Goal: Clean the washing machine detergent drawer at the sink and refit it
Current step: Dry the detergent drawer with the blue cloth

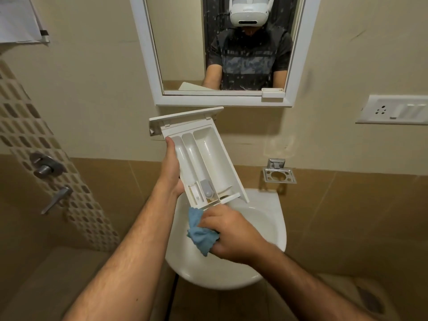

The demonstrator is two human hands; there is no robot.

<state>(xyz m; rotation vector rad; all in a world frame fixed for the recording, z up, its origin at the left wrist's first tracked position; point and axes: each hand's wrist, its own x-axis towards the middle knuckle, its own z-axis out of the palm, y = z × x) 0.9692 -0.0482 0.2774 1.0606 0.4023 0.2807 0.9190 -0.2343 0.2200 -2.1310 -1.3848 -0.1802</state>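
The white detergent drawer (203,156) is held tilted above the white sink (266,230), front panel away from me, its three compartments facing up. My left hand (172,167) grips the drawer along its left side wall. My right hand (229,232) is closed around a crumpled blue cloth (200,232), just below the drawer's near end and over the basin. A grey siphon cap (206,189) sits in the middle compartment near that end. Yellowish residue shows around the near end.
A white-framed mirror (222,49) hangs on the wall above the sink. A chrome holder (279,173) is mounted to the right, a switch and socket plate (393,110) further right. Chrome taps (46,167) sit on the tiled wall at the left.
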